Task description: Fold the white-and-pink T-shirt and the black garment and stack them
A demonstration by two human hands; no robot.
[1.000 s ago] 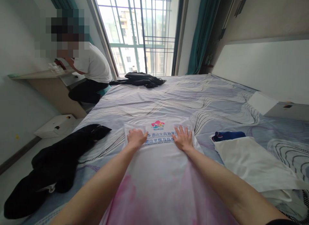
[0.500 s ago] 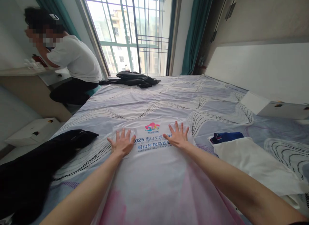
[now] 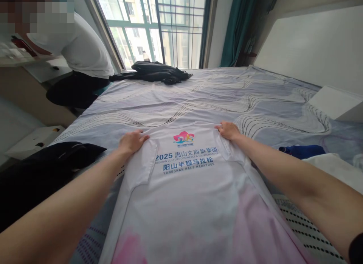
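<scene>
A white and pink T-shirt (image 3: pixel 187 196) with a pink logo and blue "Yangshan Half Marathon" lettering lies spread on the bed in front of me. My left hand (image 3: pixel 133 141) pinches its far left shoulder, fingers closed on the cloth. At the far right shoulder, my right hand (image 3: pixel 228 130) is likewise closed on the fabric. Both short sleeves are folded inward over the shirt's front, the left one beside the lettering. The shirt's near end runs out of view at the bottom.
The bed (image 3: pixel 210 93) has a patterned sheet. Black clothing (image 3: pixel 56 173) lies at left, a dark bag or garment (image 3: pixel 155 73) at the far edge. A white folded cloth (image 3: pixel 334 167) and a blue one (image 3: pixel 303 150) lie right. A person in a white shirt (image 3: pixel 87 48) sits far left.
My hands were flat and spread on the shirt's front; now they grip its shoulders. The shirt's top edge is drawn up and the sleeves show folded in. The view has tilted downward.
</scene>
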